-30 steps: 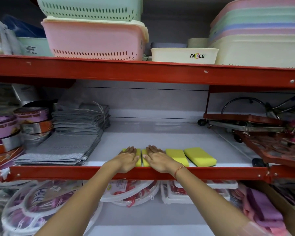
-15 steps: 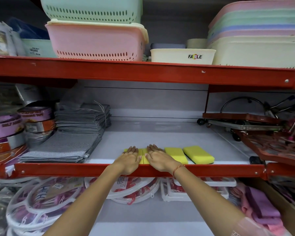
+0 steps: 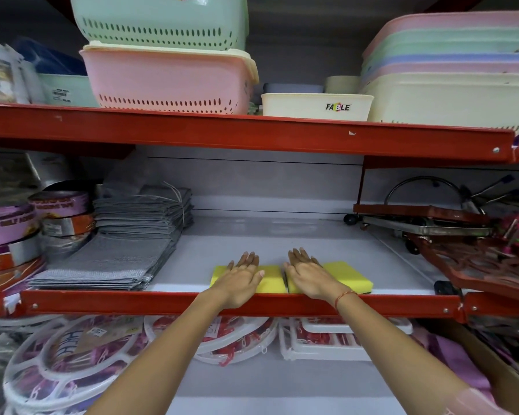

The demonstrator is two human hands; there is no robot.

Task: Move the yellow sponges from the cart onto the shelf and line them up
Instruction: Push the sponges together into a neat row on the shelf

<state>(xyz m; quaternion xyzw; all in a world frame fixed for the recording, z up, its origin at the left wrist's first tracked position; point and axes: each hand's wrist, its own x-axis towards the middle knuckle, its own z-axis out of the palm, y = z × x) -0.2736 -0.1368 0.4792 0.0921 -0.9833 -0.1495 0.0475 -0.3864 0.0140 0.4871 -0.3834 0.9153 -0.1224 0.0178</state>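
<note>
a person's two bare arms reach forward to the middle level of a red metal shelf [image 3: 252,304] with a pale grey board. a row of flat yellow rectangular foam sponges [image 3: 271,280] lies along the front edge of that board, just behind the red front rail. the left hand [image 3: 240,280] rests palm down, fingers flat and spread, on the left end of the row; the right hand [image 3: 309,277] lies the same way on the right part, with a thin dark gap showing between the sponges under the two hands. neither hand is gripping anything; both simply press on top. the rightmost sponge end pokes out beyond the right hand. how many sponges make up the row cannot be told, since the hands cover the joins. the cart is not in view. a stack of folded grey woven cloths [image 3: 126,244] sits well to the left. the risk from here seems to be uneven pressing: soft foam could squash, skew, or slide forward over the rail, spoiling the line or dropping a sponge to the level below.
</note>
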